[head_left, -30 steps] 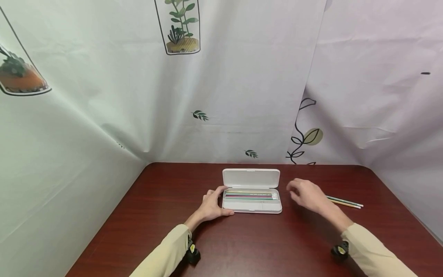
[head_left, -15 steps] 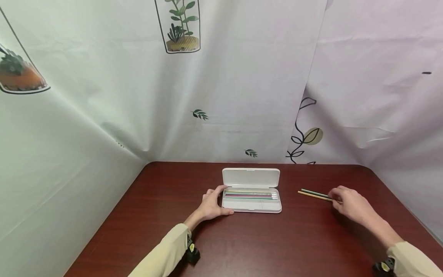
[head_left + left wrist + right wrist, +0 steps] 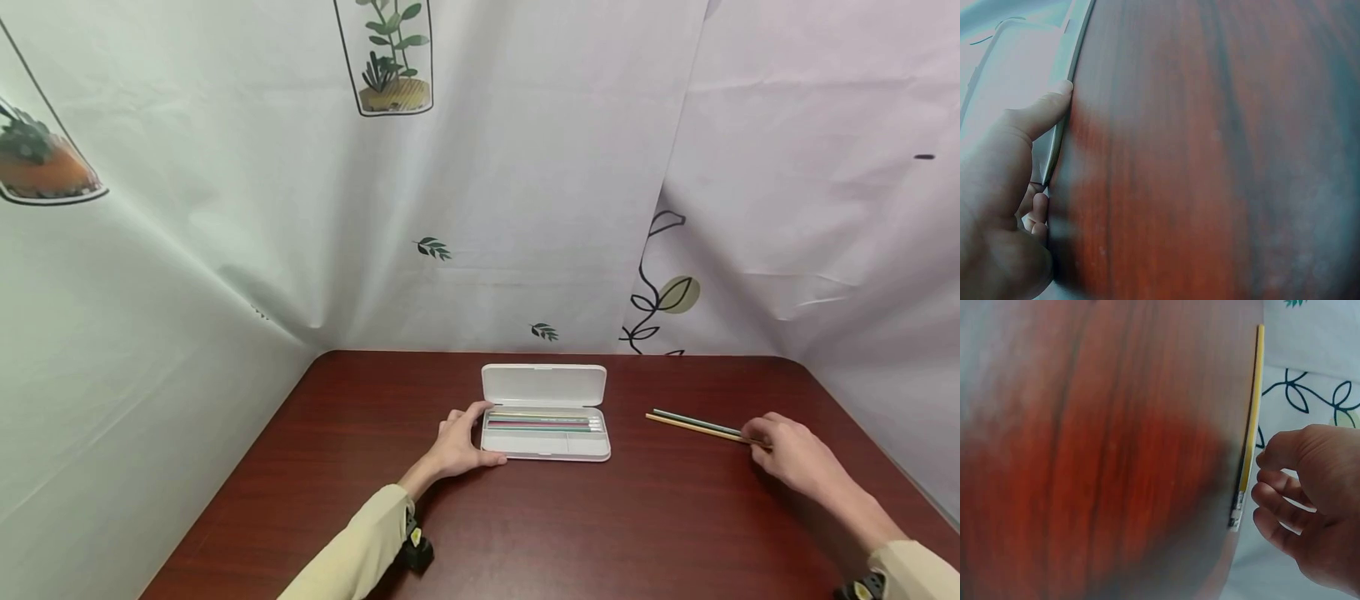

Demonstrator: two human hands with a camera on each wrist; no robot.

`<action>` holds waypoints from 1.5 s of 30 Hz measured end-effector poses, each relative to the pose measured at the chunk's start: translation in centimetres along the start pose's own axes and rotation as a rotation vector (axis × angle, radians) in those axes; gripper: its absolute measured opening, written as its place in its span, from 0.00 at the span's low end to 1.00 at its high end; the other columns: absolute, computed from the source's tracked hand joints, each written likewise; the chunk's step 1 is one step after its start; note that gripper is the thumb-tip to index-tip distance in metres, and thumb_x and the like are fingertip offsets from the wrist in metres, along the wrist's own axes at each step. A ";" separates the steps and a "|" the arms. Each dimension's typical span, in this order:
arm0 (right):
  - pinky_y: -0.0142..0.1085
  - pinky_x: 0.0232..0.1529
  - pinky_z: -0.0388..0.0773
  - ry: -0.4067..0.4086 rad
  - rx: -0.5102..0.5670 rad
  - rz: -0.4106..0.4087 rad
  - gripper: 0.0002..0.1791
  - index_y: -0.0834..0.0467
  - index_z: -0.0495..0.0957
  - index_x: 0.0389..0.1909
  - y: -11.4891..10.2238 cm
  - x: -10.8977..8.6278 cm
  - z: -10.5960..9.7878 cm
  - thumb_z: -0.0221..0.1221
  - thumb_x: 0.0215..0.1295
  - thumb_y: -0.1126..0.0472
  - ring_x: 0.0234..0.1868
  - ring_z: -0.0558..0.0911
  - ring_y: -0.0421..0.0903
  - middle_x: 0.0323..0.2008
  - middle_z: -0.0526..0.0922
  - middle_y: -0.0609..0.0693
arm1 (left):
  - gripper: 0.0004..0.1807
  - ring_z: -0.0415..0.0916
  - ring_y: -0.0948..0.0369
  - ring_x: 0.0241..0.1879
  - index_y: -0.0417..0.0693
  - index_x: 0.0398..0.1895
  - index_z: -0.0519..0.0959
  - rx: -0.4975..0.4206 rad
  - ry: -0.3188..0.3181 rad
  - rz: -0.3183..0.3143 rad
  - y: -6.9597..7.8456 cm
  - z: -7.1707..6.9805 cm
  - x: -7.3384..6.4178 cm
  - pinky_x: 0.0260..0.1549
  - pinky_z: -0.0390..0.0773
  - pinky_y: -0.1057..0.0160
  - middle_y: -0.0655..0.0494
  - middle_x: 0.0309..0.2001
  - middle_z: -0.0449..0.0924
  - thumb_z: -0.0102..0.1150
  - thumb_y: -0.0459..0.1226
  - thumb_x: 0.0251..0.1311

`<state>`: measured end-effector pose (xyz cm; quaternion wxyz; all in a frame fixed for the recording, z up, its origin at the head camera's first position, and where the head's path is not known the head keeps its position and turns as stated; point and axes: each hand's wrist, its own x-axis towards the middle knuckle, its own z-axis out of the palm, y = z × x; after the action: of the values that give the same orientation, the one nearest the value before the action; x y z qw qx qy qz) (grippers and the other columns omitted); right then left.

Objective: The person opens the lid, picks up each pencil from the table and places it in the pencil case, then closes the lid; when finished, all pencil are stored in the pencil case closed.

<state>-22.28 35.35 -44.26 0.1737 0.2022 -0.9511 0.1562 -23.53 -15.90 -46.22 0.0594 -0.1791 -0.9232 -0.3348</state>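
An open white pencil case (image 3: pixel 551 446) stands mid-table in the head view, its lid (image 3: pixel 543 385) raised at the back. Several coloured pencils (image 3: pixel 543 423) lie in its rear compartment. My left hand (image 3: pixel 456 446) grips the case's left end, thumb at the front edge and fingers at the back corner. To the right, a yellow pencil (image 3: pixel 1251 419) and a green pencil (image 3: pixel 693 422) lie side by side on the table. My right hand (image 3: pixel 795 454) is at their eraser ends, fingers loosely bent; in the right wrist view its fingertips (image 3: pixel 1262 460) are beside the yellow pencil.
The dark red-brown wooden table (image 3: pixel 555 525) has rounded far corners. A white cloth (image 3: pixel 525 208) printed with plants hangs behind it and along both sides. Each wrist carries a small black camera (image 3: pixel 417 550).
My right hand has moved from beside the case to the right, past the two pencils' middle to their eraser ends. The left hand and case stay put.
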 end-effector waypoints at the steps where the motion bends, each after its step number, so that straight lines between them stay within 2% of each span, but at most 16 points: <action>1: 0.48 0.28 0.74 0.005 -0.003 -0.004 0.12 0.59 0.81 0.31 0.1 -0.1 0.0 0.69 0.45 0.74 0.31 0.79 0.52 0.32 0.78 0.50 | 0.48 0.67 0.52 0.50 0.49 0.67 0.69 -0.001 -0.001 -0.002 0.0 0.0 0.0 0.49 0.60 0.49 0.52 0.48 0.77 0.82 0.49 0.40; 13: 0.47 0.28 0.73 0.029 -0.027 -0.030 0.14 0.58 0.81 0.30 1.0 -0.3 0.4 0.70 0.43 0.75 0.30 0.78 0.50 0.31 0.78 0.49 | 0.48 0.67 0.51 0.51 0.48 0.66 0.70 0.003 0.010 0.004 0.1 0.0 0.0 0.49 0.60 0.49 0.52 0.47 0.77 0.82 0.49 0.39; 21: 0.50 0.31 0.75 -0.041 -0.035 0.010 0.12 0.59 0.82 0.32 0.8 -0.2 0.0 0.68 0.47 0.74 0.33 0.79 0.53 0.32 0.78 0.50 | 0.48 0.67 0.51 0.50 0.48 0.66 0.70 0.001 0.010 0.002 0.0 0.1 -0.1 0.50 0.60 0.48 0.52 0.47 0.78 0.82 0.49 0.39; 29: 0.47 0.29 0.73 -0.090 -0.066 0.019 0.11 0.59 0.81 0.31 0.9 0.2 0.1 0.68 0.47 0.74 0.29 0.74 0.46 0.28 0.75 0.47 | 0.49 0.67 0.51 0.50 0.48 0.66 0.70 0.001 0.013 0.005 0.0 0.1 0.0 0.50 0.61 0.49 0.51 0.48 0.78 0.82 0.49 0.39; 34: 0.48 0.28 0.74 -0.115 -0.075 0.010 0.11 0.57 0.81 0.30 0.8 0.4 0.1 0.67 0.48 0.74 0.29 0.76 0.47 0.28 0.75 0.47 | 0.49 0.67 0.52 0.51 0.49 0.67 0.70 -0.002 0.004 -0.006 0.0 0.1 -0.1 0.50 0.61 0.49 0.52 0.47 0.77 0.82 0.49 0.39; 39: 0.49 0.26 0.75 -0.104 -0.075 -0.011 0.12 0.56 0.80 0.29 0.8 0.4 0.2 0.68 0.47 0.74 0.29 0.77 0.49 0.29 0.76 0.48 | 0.48 0.67 0.52 0.50 0.48 0.67 0.70 -0.002 0.005 -0.006 0.1 0.1 -0.1 0.49 0.61 0.49 0.51 0.47 0.78 0.82 0.49 0.39; 45: 0.46 0.26 0.73 -0.083 -0.059 -0.066 0.14 0.56 0.78 0.28 1.1 0.5 0.4 0.68 0.45 0.75 0.27 0.75 0.46 0.28 0.75 0.45 | 0.48 0.67 0.51 0.51 0.48 0.67 0.70 0.003 0.007 0.001 0.0 0.1 0.0 0.49 0.61 0.49 0.51 0.48 0.78 0.82 0.49 0.39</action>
<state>-23.31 35.96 -44.63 0.1449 0.2346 -0.9545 0.1137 -23.49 -15.88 -46.27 0.0631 -0.1782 -0.9233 -0.3342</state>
